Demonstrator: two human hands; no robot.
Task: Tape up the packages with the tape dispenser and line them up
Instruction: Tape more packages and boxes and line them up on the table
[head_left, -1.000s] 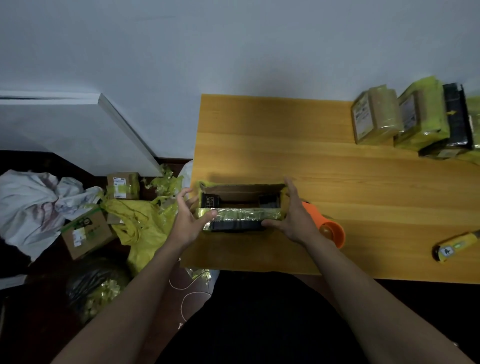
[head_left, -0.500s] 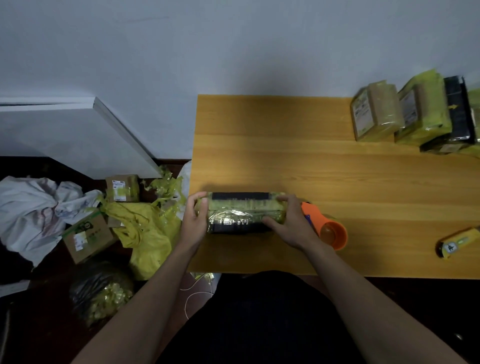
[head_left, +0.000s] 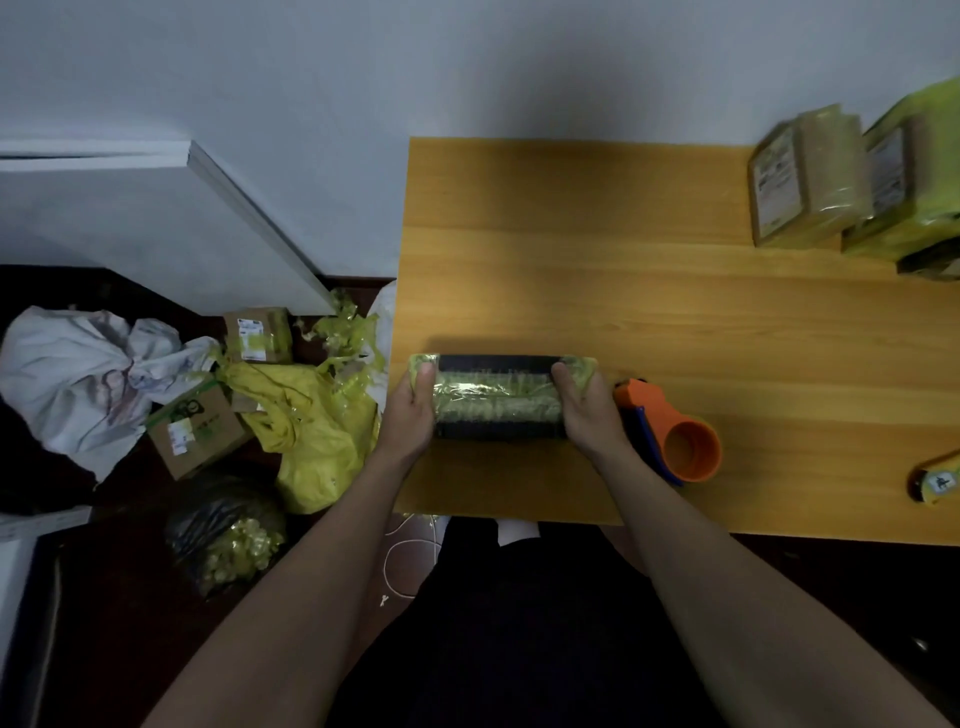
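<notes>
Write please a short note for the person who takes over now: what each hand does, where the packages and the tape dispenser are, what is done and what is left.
Left hand and right hand each grip one end of the black package, which lies near the front left of the table.
The package already carries a band of yellow-green tape around its middle.
The orange tape dispenser lies on the table just right of the right hand, untouched.
Taped packages stand in a row at the far right.
Left: finish this one if needed, then add it to the row. Boxes on the floor may follow.
</notes>
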